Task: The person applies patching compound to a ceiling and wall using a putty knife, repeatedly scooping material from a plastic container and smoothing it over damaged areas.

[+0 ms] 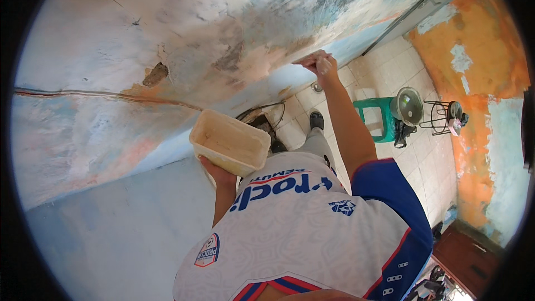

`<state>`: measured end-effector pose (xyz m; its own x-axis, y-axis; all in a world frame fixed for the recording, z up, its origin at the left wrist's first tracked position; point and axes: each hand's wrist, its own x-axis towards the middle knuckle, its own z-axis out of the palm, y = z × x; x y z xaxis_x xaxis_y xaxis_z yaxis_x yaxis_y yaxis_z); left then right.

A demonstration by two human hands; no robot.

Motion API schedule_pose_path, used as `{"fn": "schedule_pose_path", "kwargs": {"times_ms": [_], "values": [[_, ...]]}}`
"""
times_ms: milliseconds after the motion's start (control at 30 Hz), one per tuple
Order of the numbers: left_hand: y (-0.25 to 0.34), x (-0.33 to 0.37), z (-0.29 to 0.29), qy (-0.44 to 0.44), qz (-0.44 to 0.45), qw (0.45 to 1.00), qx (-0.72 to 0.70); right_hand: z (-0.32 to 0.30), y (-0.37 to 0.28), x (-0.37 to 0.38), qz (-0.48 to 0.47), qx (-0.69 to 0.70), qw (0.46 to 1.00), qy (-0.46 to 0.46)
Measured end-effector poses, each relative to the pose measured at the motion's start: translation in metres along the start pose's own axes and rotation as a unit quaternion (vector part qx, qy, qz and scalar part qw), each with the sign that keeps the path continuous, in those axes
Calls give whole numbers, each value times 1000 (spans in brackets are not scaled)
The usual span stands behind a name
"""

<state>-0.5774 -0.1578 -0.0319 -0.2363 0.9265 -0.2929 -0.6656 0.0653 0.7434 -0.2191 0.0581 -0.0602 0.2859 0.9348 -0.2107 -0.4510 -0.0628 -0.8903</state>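
My left hand (218,170) is closed on the lower edge of a cream rectangular plastic tub (256,134). The tub tilts with its mouth upward, and pale residue coats its inside. Farther off, my right hand (322,64) is stretched out close to the patchy painted wall (223,22). Its fingers are pressed together, with a thin pale edge at their tips; I cannot make out what they hold. White dust or paste marks that hand.
A brown hole (155,74) and a cable (100,94) mark the wall. On the tiled floor stand a green stool (374,118), a grey basin (407,106) and a black metal stand (437,117). An orange peeling wall (479,50) and a brown cabinet (465,259) are at right.
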Motion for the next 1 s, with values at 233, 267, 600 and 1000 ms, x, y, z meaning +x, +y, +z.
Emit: {"fn": "schedule_pose_path", "kwargs": {"times_ms": [233, 267, 600, 1000], "values": [[6, 2, -7, -40, 12, 999, -4, 71, -144, 5, -113, 19, 993, -42], [5, -1, -11, -42, 15, 999, -7, 64, -155, -8, -124, 44, 989, -68], [7, 2, -22, -42, -1, 999, -31, -20, 22, 41, -11, 12, 1000, -17], [8, -10, -21, -40, 18, 998, -48, 14, -66, -16, -113, 109, 988, -3]]}}
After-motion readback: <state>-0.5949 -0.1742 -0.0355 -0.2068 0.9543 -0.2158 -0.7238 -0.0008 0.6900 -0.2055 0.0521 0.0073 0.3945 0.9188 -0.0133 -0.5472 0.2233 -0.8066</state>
